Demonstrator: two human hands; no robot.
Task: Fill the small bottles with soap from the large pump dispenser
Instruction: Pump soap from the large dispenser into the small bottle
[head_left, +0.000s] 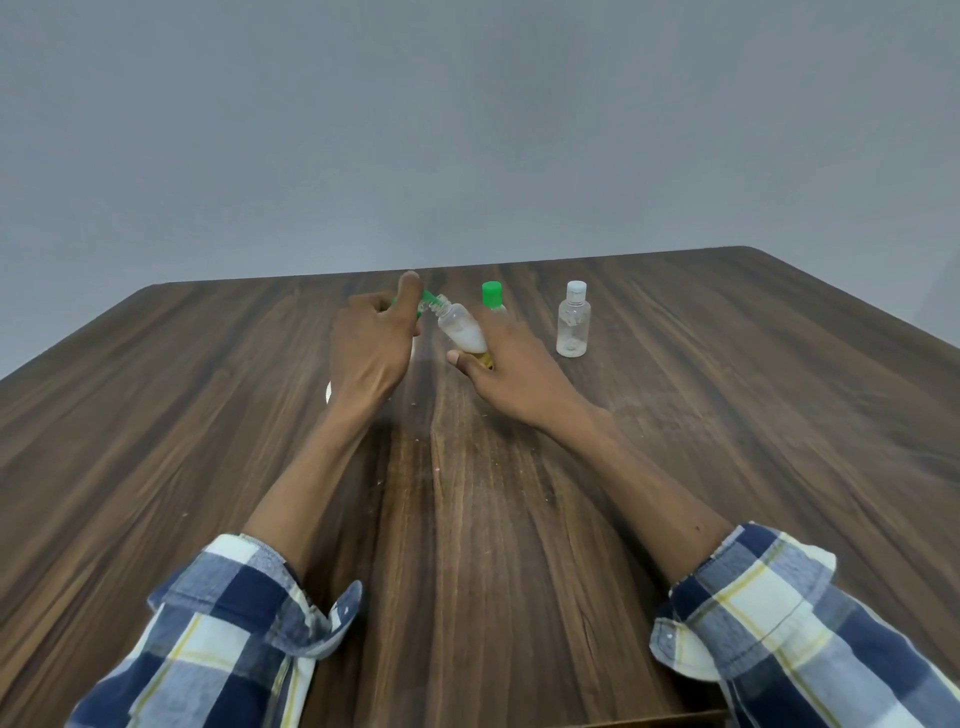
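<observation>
Head view: filling is in hand. The right hand holds 1 small bottle, tilted, its open mouth at the green pump spout. White soap lies in its lower part. The left hand curls its grip over the pump head, the dispenser mostly hidden beneath. Both forearms reach forward over the bench. Next: probably another press, mouth kept aligned. A green-capped bottle and a clear bottle stand beyond.

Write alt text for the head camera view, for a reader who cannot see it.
A person's right hand tilts a small clear bottle, partly filled with white soap, toward the green spout of a dispenser gripped by the left hand. Behind, a green-capped bottle and a clear white-capped bottle stand on the wooden table.
</observation>
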